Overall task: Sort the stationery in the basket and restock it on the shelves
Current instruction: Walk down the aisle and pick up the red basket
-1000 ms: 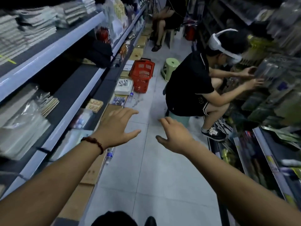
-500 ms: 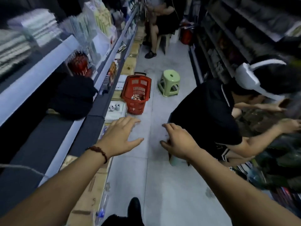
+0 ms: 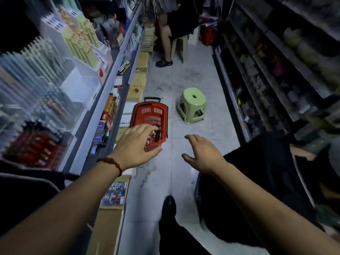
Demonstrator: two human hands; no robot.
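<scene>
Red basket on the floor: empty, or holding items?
Holding items: small packets show at the bottom of the basket, partly behind the left hand.

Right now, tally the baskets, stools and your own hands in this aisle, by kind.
Baskets: 1 (red basket)
Stools: 2 (green stool, pale stool under the seated person)
Hands: 2 (left hand, right hand)
Total: 5
Far red thing: too blurred to class.

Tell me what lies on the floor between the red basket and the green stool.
Nothing lies there. The head view shows only bare light floor tiles with a tile seam between the red basket and the green stool.
</scene>
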